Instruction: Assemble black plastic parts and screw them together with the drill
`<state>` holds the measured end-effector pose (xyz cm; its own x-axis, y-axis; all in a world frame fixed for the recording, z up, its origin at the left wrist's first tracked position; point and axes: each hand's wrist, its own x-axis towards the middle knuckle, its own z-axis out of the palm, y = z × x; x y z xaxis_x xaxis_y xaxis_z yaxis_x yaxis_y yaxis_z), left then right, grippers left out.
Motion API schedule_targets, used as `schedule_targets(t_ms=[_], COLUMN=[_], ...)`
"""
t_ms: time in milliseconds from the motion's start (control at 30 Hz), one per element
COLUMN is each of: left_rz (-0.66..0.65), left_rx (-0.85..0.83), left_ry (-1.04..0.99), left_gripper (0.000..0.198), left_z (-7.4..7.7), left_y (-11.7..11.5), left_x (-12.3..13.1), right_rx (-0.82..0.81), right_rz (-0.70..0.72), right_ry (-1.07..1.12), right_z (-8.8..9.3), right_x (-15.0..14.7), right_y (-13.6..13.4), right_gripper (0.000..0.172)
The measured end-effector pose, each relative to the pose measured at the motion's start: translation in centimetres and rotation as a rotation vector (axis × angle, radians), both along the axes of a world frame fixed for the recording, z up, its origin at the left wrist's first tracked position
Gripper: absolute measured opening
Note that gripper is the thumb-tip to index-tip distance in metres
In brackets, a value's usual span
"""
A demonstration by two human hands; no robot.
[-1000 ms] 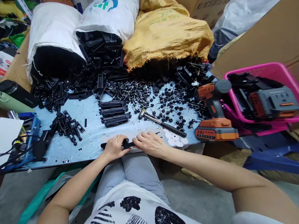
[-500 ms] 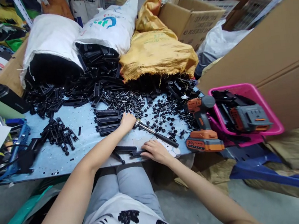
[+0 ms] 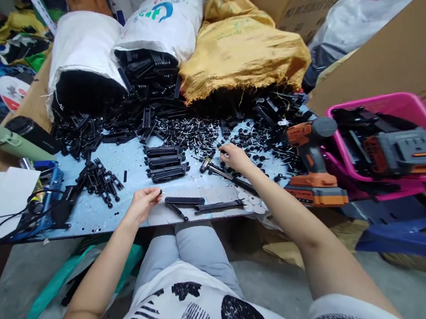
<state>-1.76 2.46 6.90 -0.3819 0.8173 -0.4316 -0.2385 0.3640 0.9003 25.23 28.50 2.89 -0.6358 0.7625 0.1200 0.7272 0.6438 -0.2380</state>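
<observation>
My left hand (image 3: 143,201) hovers over the near edge of the pale blue table (image 3: 87,213), pinching a small dark pin between thumb and fingertips. Just right of it lie black plastic bars (image 3: 185,201) in a loose group. My right hand (image 3: 235,158) reaches farther in, its fingers closed on a small piece among the scattered black screws (image 3: 193,128), next to a hammer (image 3: 228,175).
A stack of black bars (image 3: 165,161) lies mid-table, a heap of small black clips (image 3: 99,179) to the left. Open sacks (image 3: 84,56) spill black parts at the back. An orange cordless drill (image 3: 313,168) and a pink basket (image 3: 390,148) stand right; cables and bottles left.
My left hand pulled back from the screw pile to the near edge with a small pin. My right hand left the bars and reached in to the screws. The camera tilted slightly.
</observation>
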Motion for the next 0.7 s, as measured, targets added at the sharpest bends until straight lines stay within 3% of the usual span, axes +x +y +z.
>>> schedule_targets(t_ms=[133, 300, 433, 533, 700], left_rz=[0.017, 0.004, 0.000, -0.078, -0.191], left_rx=[-0.077, -0.043, 0.000, 0.024, 0.110], left_ry=[-0.170, -0.122, -0.010, 0.127, 0.542], left_gripper=[0.041, 0.040, 0.038, 0.033, 0.020], left_z=[-1.7, -1.8, -1.5, -1.6, -1.7], left_y=[-1.5, -0.8, -0.3, -0.2, -0.7], left_x=[0.4, 0.8, 0.9, 1.0, 1.5], right_rx=[-0.009, -0.146, -0.304, -0.378, -0.336], right_rz=[0.062, 0.235, 0.331, 0.341, 0.344], right_ry=[0.203, 0.246, 0.213, 0.149, 0.005], right_z=[3.2, 6.8, 6.8, 6.2, 6.3], right_x=[0.1, -0.7, -1.0, -1.2, -1.6], right_y=[-4.8, -10.9, -13.4, -14.0, -14.6], right_gripper=[0.037, 0.032, 0.025, 0.020, 0.017])
